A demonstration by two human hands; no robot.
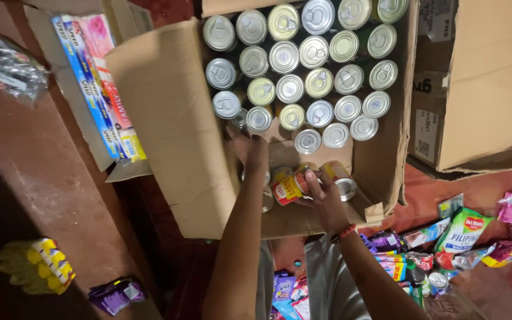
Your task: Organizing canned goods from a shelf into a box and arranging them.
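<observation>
In the box [173,118], my right hand [326,195] grips a lying can [288,185]; my left hand [251,151], fingers spread, rests beside the upright cans [303,71].

the floor [37,178] was dull red-brown and smooth, in dim warm light that fell off to near black at the lower left. a second cardboard box [481,89] stood at the upper right, its flap open. a flat carton of blue and pink packets [99,83] lay at the upper left, a clear plastic bag [8,68] beside it. bright snack sachets [463,237] were scattered at the lower right, a yellow packet [37,266] at the lower left
</observation>
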